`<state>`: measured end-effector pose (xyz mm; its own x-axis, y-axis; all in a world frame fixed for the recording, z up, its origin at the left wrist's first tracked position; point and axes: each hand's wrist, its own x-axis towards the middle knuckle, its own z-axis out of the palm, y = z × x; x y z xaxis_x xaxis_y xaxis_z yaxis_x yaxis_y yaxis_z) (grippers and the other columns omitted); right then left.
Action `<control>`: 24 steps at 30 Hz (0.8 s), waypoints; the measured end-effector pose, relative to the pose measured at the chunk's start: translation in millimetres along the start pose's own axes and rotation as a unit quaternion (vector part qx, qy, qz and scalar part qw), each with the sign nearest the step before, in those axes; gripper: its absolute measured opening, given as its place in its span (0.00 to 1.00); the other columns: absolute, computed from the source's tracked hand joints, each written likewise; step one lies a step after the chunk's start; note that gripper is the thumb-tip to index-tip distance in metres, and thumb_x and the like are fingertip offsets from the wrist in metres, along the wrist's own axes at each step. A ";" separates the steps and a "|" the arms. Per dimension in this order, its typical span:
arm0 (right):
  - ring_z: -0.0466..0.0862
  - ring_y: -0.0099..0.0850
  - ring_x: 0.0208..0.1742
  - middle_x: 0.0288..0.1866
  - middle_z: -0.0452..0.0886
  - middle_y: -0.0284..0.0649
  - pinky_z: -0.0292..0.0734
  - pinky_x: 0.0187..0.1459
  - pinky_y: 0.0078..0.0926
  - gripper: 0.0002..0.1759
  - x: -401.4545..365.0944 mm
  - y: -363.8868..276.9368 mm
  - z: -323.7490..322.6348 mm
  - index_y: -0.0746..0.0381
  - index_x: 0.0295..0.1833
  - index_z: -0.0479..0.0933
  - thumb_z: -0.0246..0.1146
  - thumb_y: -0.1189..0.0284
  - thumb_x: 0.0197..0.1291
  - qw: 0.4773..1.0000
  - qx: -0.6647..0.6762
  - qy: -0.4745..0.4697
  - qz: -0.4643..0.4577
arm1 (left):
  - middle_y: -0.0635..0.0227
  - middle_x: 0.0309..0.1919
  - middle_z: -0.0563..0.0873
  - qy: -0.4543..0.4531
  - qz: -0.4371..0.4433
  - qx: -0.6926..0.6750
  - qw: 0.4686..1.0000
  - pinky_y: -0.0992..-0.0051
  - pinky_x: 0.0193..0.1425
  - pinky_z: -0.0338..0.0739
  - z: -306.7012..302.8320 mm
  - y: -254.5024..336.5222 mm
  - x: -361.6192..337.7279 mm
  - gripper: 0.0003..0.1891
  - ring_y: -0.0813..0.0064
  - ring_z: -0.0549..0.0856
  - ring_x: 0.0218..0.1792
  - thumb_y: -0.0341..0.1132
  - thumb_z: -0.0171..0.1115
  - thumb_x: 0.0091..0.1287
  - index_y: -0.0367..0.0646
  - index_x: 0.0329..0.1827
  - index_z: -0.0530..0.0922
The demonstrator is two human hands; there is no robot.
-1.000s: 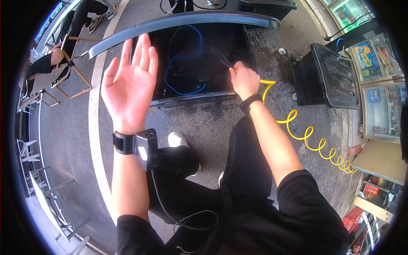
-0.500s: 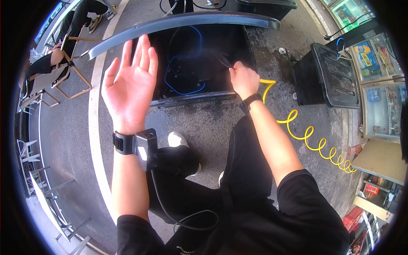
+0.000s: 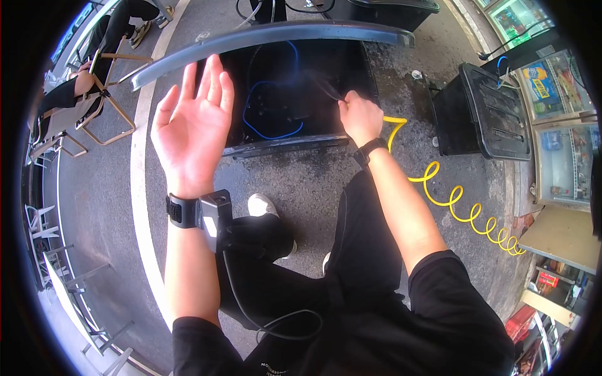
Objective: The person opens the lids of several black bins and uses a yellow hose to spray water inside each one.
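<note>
A long, curved dark panel [image 3: 276, 34] with a shiny edge spans the top of the view. Below it sits a black box-like unit [image 3: 263, 106] with a blue tube [image 3: 249, 108] inside. My left hand [image 3: 193, 125], palm up with fingers spread, reaches to the panel's lower edge at its left part; the fingertips touch or nearly touch it. My right hand [image 3: 360, 118] is closed around a dark, thin-nosed tool [image 3: 331, 91] pointing into the unit. A yellow coiled hose [image 3: 394, 128] runs from behind this hand. The tool's grip is hidden.
A black lidded bin [image 3: 486, 113] stands at the right, beside glass-doored cabinets [image 3: 564, 156]. At the upper left a person's legs [image 3: 100, 37] show near a folding chair [image 3: 110, 94]. A white line [image 3: 141, 207] crosses the ground.
The curved panel has shifted slightly downward, mostly at its left end. My left hand has dipped very slightly; my right hand has hardly moved.
</note>
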<state>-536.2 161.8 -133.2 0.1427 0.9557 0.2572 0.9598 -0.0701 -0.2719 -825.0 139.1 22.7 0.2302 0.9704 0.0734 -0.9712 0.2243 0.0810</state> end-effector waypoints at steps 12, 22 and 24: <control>0.87 0.47 0.33 0.28 0.86 0.47 0.82 0.38 0.45 0.11 0.0 1.3 1.7 0.60 0.35 0.78 0.65 0.63 0.63 1.000 0.003 0.000 -0.003 | 0.45 0.76 0.61 0.001 0.025 0.077 0.997 0.60 0.73 0.70 10.3 -8.4 -1.3 0.36 0.60 0.75 0.69 0.27 0.50 0.70 0.42 0.81 0.49; 0.87 0.47 0.33 0.27 0.85 0.47 0.82 0.38 0.46 0.11 0.2 0.8 2.3 0.60 0.35 0.78 0.65 0.63 0.63 1.000 0.004 -0.001 0.000 | 0.44 0.75 0.63 -0.024 -0.001 0.006 1.000 0.53 0.78 0.60 -0.3 -0.4 0.7 0.29 0.55 0.65 0.76 0.32 0.49 0.71 0.36 0.75 0.59; 0.87 0.48 0.33 0.27 0.85 0.47 0.82 0.38 0.46 0.12 0.1 1.0 3.0 0.60 0.35 0.78 0.65 0.63 0.63 1.000 0.003 0.000 0.001 | 0.44 0.74 0.64 -0.025 -0.003 0.004 1.000 0.53 0.78 0.60 -0.5 -0.7 0.6 0.29 0.55 0.65 0.76 0.32 0.49 0.71 0.36 0.75 0.60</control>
<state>-536.0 162.7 -136.2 0.1443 0.9555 0.2572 0.9582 -0.0700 -0.2775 -824.2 139.7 22.2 0.2385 0.9634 0.1221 -0.9694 0.2285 0.0898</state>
